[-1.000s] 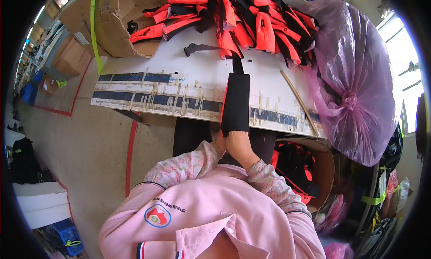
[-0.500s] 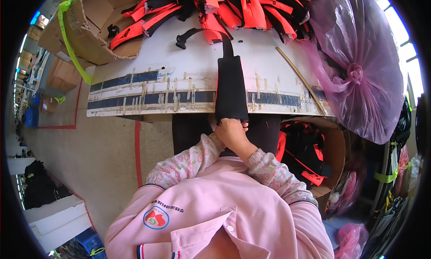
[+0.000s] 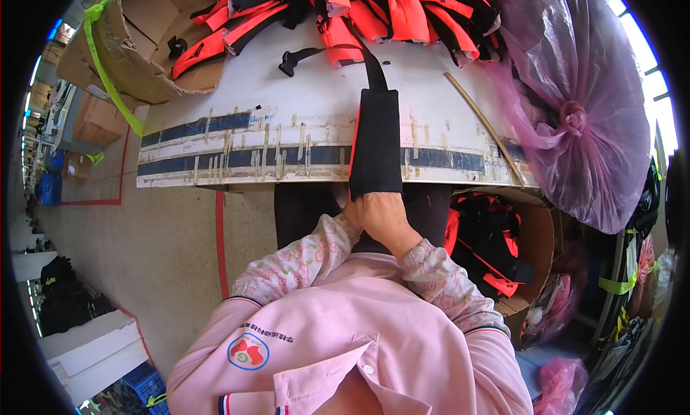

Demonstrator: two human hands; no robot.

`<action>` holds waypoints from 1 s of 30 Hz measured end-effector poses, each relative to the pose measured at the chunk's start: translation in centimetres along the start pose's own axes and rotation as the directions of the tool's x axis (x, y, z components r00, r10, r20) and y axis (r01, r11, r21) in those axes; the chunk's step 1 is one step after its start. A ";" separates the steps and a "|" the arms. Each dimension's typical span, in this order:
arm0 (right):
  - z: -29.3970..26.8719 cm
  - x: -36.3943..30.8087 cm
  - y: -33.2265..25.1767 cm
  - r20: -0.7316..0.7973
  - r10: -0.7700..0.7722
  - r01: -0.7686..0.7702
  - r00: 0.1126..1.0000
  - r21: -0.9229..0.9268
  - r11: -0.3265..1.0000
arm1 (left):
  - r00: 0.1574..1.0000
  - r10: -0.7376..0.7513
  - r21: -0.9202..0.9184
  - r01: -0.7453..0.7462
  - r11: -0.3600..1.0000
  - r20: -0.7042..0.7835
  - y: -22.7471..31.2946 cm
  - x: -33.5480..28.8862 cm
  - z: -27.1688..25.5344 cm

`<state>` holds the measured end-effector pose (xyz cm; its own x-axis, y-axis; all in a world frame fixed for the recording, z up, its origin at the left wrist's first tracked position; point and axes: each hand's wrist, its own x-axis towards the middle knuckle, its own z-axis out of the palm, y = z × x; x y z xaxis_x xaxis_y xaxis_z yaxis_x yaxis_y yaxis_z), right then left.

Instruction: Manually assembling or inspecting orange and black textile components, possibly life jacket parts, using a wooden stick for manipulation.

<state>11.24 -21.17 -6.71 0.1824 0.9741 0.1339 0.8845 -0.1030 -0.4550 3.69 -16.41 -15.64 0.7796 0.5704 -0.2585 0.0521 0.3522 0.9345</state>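
Observation:
A long black padded piece (image 3: 378,138) with an orange edge lies across the table's front edge, its near end hanging over. A black strap (image 3: 372,68) runs from its far end toward a black buckle (image 3: 287,64) on the table. At the near end my right hand (image 3: 386,215) is closed on the padded piece, its fingers tucked under it and out of sight. My left hand (image 3: 352,213) is tight against it at the near left corner, mostly covered by the right hand, with its fingers hidden. Whether the left hand grips the piece cannot be seen.
Several orange and black pieces (image 3: 410,16) are heaped along the table's (image 3: 237,138) far side. A thin stick (image 3: 485,127) lies at right beside a knotted purple plastic bag (image 3: 604,120). Cardboard boxes stand at far left (image 3: 140,62) and below the table at right (image 3: 535,235).
The padded piece has swung slightly to the right and straightened. My right hand has turned so its back faces up more, and the strap has shifted a little with the piece.

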 end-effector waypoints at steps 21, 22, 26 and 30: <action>3.0 1.8 2.2 0.216 0.188 -0.170 0.958 -0.101 0.980 | 0.998 0.068 -0.017 -0.068 0.998 0.016 -0.9 0.5 -0.1; 4.2 1.8 2.3 0.230 0.187 -0.138 0.955 -0.212 0.968 | 0.998 0.051 -0.034 -0.050 0.998 0.034 -0.9 0.3 0.0; 6.2 2.0 3.1 0.098 0.098 -0.089 0.990 -0.092 0.992 | 0.999 0.020 -0.077 -0.017 0.997 0.042 -1.0 -0.3 0.2; 3.8 1.4 1.7 0.019 -0.014 0.016 1.000 -0.095 0.995 | 0.999 0.016 -0.104 -0.012 0.995 0.037 -1.1 -0.1 0.6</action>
<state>11.41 -19.18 -10.61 0.1617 0.9791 0.1235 0.9241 -0.1063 -0.3671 3.94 -17.31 -16.54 0.8031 0.5481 -0.2338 -0.0226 0.4201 0.9072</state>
